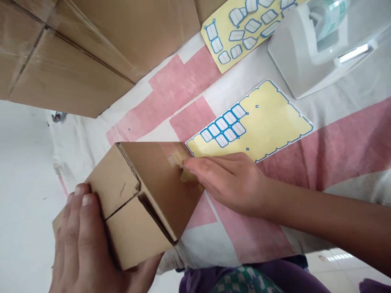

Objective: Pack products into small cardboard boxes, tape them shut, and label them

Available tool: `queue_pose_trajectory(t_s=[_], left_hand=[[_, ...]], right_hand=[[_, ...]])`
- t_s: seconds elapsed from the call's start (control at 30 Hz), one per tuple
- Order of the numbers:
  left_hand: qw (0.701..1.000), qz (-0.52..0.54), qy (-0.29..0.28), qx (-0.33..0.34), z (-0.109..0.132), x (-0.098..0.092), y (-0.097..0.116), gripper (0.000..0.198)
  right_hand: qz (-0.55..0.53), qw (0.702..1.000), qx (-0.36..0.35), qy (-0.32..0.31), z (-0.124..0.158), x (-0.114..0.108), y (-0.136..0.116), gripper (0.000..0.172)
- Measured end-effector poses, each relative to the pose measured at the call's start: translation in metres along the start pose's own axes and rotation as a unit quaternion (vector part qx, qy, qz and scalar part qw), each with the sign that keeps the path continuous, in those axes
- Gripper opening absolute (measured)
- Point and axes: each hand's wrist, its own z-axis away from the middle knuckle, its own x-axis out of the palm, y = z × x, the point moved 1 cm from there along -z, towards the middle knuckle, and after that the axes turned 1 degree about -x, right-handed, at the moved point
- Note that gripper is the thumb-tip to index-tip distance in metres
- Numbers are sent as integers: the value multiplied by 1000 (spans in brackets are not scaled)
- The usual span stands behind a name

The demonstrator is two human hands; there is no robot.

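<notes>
A small brown cardboard box is tilted, with its flapped end toward me. My left hand is closed around the near left side of the box, fingers on the flapped end and thumb underneath. On the upper side of the box is a small pale, shiny patch, perhaps tape or a label. My right hand has its fingers pressed together, fingertips touching the box at this patch. Whatever is under those fingertips is hidden. Just behind the right hand lies a yellow sheet with white, blue-edged labels.
Large cardboard boxes wrapped in clear film stand at the upper left. Another yellow label sheet is at the back, beside a white tape dispenser with a clear roll. A pink and white cloth covers the table.
</notes>
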Motion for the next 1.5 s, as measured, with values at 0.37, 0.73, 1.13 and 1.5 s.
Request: queue_pose_trajectory(t_s=[0.37,0.73,1.13,1.5], left_hand=[[998,-31,38,25,3,4,-2,93],[999,-38,31,-4,6,2,6,91],[997,-21,68,2,8,6,7,91],[985,-5,119,122,2,12,-21,87]], right_hand=[[30,999,-26,-5,-2,0,-5,22],[-247,944,218,-13,6,-18,-46,34],[-220,951,211,-40,12,-29,-35,39],[-180,962,105,-176,2,-32,-16,94]])
